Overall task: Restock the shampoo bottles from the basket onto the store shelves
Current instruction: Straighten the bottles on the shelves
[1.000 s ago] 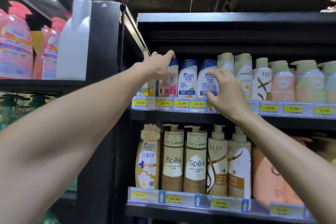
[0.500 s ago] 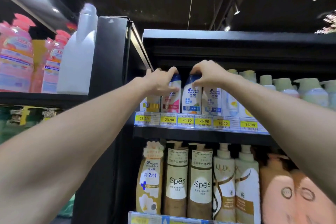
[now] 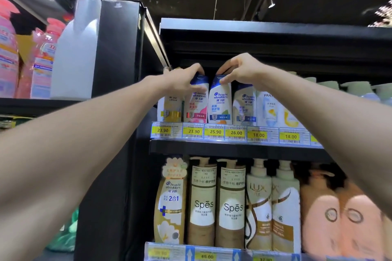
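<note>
Small white Head & Shoulders shampoo bottles with blue caps stand in a row on the upper shelf point(image 3: 233, 146). My left hand point(image 3: 182, 79) grips the blue cap of the pink-labelled bottle point(image 3: 196, 106). My right hand point(image 3: 239, 70) pinches the cap of the neighbouring bottle with the green and orange label point(image 3: 219, 106). Both bottles stand upright on the shelf, side by side. A yellow-labelled bottle point(image 3: 169, 108) sits to their left and another Head & Shoulders bottle point(image 3: 244, 106) to their right. No basket is in view.
Pantene bottles point(image 3: 269, 110) and pump bottles continue to the right along the upper shelf. The shelf below holds tall Spes point(image 3: 202, 203), Lux point(image 3: 258, 203) and peach pump bottles. A black shelf end panel point(image 3: 118, 48) stands at left, with a white jug point(image 3: 78, 48) and pink bottles beyond it.
My right hand moved left from the Pantene area onto the cap of the green-labelled bottle. My left hand stayed on the pink-labelled bottle's cap. My head has tilted upward.
</note>
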The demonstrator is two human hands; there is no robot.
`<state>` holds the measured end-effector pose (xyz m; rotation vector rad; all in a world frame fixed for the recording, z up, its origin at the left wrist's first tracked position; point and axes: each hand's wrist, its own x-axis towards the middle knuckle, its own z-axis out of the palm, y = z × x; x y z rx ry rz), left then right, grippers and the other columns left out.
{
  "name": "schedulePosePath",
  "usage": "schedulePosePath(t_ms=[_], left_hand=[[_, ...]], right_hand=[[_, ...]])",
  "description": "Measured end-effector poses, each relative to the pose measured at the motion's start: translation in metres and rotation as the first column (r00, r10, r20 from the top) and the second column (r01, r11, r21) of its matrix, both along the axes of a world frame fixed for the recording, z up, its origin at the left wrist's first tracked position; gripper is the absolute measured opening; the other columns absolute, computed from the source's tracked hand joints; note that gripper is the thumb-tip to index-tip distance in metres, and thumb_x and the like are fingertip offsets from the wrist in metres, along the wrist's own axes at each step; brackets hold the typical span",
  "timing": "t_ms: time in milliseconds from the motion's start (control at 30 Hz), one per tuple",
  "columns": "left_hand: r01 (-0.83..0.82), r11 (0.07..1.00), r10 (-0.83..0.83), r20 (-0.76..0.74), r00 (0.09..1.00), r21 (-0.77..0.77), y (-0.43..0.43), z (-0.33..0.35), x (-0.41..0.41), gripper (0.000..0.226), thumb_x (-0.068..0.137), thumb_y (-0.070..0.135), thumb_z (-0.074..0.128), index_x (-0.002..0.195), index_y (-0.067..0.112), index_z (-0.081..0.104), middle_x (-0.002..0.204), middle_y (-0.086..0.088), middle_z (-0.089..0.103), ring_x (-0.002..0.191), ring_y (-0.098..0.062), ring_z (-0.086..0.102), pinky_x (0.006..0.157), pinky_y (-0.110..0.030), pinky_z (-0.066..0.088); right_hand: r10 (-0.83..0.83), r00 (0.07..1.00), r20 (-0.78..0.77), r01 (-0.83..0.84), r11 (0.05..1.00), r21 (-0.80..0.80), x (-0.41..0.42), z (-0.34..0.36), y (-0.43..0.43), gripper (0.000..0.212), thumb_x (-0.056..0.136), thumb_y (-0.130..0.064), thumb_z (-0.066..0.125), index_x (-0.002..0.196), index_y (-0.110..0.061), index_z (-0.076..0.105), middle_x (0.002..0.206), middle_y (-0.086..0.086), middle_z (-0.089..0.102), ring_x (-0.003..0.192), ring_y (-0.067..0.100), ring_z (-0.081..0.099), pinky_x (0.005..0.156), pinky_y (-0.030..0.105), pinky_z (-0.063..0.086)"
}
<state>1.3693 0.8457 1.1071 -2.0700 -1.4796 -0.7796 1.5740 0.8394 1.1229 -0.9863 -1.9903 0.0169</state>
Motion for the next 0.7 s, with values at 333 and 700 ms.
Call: schedulePosePath(t_ms=[333, 700], left_hand=[[0.122, 0.991, -0.122, 0.006, 0.993, -0.048, -0.013, 0.002, -0.006, 0.052, 0.097, 0.045, 0.055, 0.143, 0.025, 0.038, 0.127, 0.0, 0.059, 0.104, -0.017, 0.058, 0.089, -0.036, 0.049], [-0.108, 0.978, 0.135, -0.147, 0.98, 0.177, -0.017, -0.017, 0.005, 0.075, 0.091, 0.056, 0.058, 0.152, 0.027, 0.026, 0.145, -0.01, 0.046, 0.132, -0.033, 0.042, 0.106, -0.058, 0.031]], right_hand=[[-0.143, 0.985, 0.095, 0.13, 0.982, 0.137, -0.002, 0.001, -0.001, 0.028, 0.08, -0.013, 0.074, 0.108, -0.014, 0.071, 0.107, 0.006, 0.068, 0.099, 0.021, 0.062, 0.079, 0.032, 0.053], [-0.248, 0.968, -0.042, 0.245, 0.89, 0.385, -0.007, -0.053, 0.005, 0.051, 0.077, -0.012, 0.062, 0.127, -0.023, 0.059, 0.123, -0.001, 0.064, 0.113, 0.019, 0.059, 0.093, 0.036, 0.051]])
